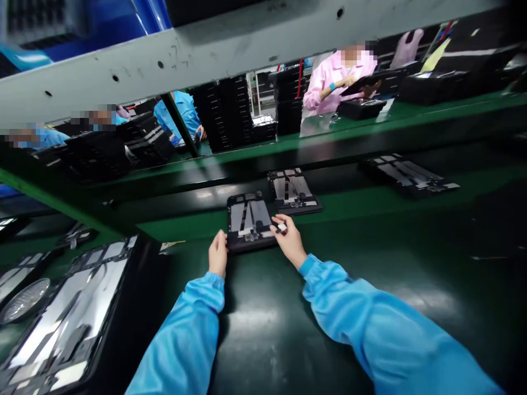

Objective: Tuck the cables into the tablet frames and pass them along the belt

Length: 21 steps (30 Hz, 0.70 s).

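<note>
A black tray with grey and silver device parts (249,219) lies on the dark conveyor belt straight ahead of me. My left hand (218,253) grips its near left corner, fingers curled over the edge. My right hand (289,237) rests at the tray's near right corner and pinches a small white piece (282,226) between thumb and fingers. Both my arms are in bright blue sleeves.
A second tray (293,189) sits just behind, a third (407,174) further right on the belt. A large open device (61,323) lies at lower left. Stacks of black trays (224,112) stand on the green shelf (432,115); people in pink and blue work beyond.
</note>
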Motion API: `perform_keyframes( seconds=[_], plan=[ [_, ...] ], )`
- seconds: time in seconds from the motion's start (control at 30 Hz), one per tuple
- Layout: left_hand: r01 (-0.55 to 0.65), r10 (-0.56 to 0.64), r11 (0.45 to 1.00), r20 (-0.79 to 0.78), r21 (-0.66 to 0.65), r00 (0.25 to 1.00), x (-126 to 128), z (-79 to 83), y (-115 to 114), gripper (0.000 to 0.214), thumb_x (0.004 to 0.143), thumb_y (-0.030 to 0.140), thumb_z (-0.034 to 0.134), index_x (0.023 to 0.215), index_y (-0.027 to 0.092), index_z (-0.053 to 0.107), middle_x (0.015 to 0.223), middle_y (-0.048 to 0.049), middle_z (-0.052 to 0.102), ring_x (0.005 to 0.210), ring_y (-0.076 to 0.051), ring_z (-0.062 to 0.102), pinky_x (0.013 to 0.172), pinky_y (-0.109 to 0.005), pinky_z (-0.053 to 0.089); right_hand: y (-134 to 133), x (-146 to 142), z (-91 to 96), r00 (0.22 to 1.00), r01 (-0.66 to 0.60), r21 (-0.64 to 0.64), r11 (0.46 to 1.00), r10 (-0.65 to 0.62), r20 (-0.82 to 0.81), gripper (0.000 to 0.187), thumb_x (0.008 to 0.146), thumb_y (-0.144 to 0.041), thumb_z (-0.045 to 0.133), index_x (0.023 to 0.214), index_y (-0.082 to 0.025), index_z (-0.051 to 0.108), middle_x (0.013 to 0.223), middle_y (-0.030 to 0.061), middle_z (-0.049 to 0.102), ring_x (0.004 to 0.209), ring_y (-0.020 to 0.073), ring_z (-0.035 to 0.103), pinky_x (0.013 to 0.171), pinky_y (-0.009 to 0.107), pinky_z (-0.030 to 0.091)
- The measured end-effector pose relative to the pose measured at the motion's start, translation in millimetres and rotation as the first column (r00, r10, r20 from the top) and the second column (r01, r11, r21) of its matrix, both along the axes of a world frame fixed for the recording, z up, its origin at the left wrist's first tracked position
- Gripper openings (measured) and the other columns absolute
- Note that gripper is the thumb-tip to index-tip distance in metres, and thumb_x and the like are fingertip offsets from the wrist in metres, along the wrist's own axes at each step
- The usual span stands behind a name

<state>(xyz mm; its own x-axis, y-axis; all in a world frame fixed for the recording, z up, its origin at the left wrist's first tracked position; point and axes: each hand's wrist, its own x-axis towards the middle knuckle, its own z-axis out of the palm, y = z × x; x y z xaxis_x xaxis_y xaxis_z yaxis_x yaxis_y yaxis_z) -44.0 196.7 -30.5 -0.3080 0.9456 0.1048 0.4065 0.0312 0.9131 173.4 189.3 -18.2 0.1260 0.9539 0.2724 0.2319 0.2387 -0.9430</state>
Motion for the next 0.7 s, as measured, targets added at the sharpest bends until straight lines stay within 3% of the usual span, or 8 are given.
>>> perform_keyframes(
  seconds=[0.07,0.17,0.23,0.3,0.43,0.57,0.7],
  plan=[
    [0.118,-0.115,0.99,0.045,-0.073,0.992,-6,-1.0,-45,0.061,0.092,0.06,0.043,0.123,0.011,0.063,0.108,-0.0157,0.066,0.095,-0.025,0.066,0.076,-0.035,0.057,-37,16,-10.6,0.999,-0.045,-0.046,0.998,0.043,-0.027,0.029,0.089,-0.029,0.062,0.114,-0.017,0.054,0.123,0.0141,0.066,0.115,0.024,0.063,0.091,0.034,0.054],
    [0.295,-0.286,0.948,0.084,-0.12,0.954,-7,0.4,-121,0.066,0.077,0.052,0.071,0.13,0.016,0.059,0.11,-0.0112,0.062,0.092,-0.021,0.065,0.072,-0.031,0.059,-105,47,-19.4,0.975,-0.212,-0.145,0.966,0.2,-0.095,0.048,0.08,-0.031,0.07,0.123,-0.021,0.051,0.136,0.0151,0.058,0.118,0.0251,0.062,0.09,0.035,0.056],
    [0.462,-0.46,0.883,0.045,-0.084,0.887,-3,3.7,-161,0.074,0.076,0.039,0.075,0.142,0.022,0.046,0.117,-0.0099,0.055,0.097,-0.02,0.063,0.074,-0.031,0.059,-145,68,-18.2,0.95,-0.308,-0.23,0.923,0.286,-0.124,0.067,0.074,-0.029,0.077,0.132,-0.025,0.045,0.148,0.0138,0.047,0.128,0.0258,0.053,0.101,0.039,0.05],
    [0.575,-0.577,0.817,-0.03,-0.05,0.816,6,6.5,-184,0.08,0.079,0.026,0.072,0.149,0.028,0.034,0.122,-0.0084,0.05,0.098,-0.018,0.061,0.079,-0.032,0.06,-172,86,-14.8,0.938,-0.343,-0.325,0.881,0.342,-0.063,0.071,0.076,-0.027,0.076,0.138,-0.028,0.042,0.153,0.012,0.039,0.133,0.0261,0.048,0.104,0.041,0.047],
    [0.615,-0.607,0.789,-0.19,-0.022,0.772,22,4.9,-188,0.077,0.083,0.017,0.068,0.149,0.032,0.032,0.118,-0.0062,0.051,0.089,-0.015,0.062,0.077,-0.033,0.06,-180,107,-13.4,0.954,-0.233,-0.311,0.921,0.278,0.11,0.057,0.079,-0.033,0.072,0.13,-0.023,0.049,0.133,0.0127,0.057,0.123,0.0276,0.056,0.102,0.043,0.047],
    [0.599,-0.539,0.8,-0.453,-0.012,0.71,27,6.0,-184,0.064,0.088,0.026,0.066,0.145,0.028,0.038,0.118,-0.0084,0.056,0.099,-0.022,0.061,0.081,-0.037,0.057,-175,112,-13.0,0.947,-0.113,-0.246,0.963,0.18,0.268,0.054,0.08,-0.036,0.071,0.129,-0.023,0.052,0.102,0.0053,0.066,0.095,0.0246,0.066,0.091,0.042,0.052],
    [0.649,-0.422,0.758,-0.71,0.064,0.564,34,13.1,-195,0.047,0.093,0.036,0.06,0.135,0.02,0.049,0.113,-0.011,0.061,0.1,-0.024,0.059,0.083,-0.039,0.053,-184,98,-2.2,0.914,-0.071,-0.131,0.989,0.117,0.388,0.05,0.084,-0.032,0.07,0.131,-0.027,0.053,0.121,0.0087,0.063,0.107,0.0275,0.062,0.093,0.044,0.051]
  ],
)
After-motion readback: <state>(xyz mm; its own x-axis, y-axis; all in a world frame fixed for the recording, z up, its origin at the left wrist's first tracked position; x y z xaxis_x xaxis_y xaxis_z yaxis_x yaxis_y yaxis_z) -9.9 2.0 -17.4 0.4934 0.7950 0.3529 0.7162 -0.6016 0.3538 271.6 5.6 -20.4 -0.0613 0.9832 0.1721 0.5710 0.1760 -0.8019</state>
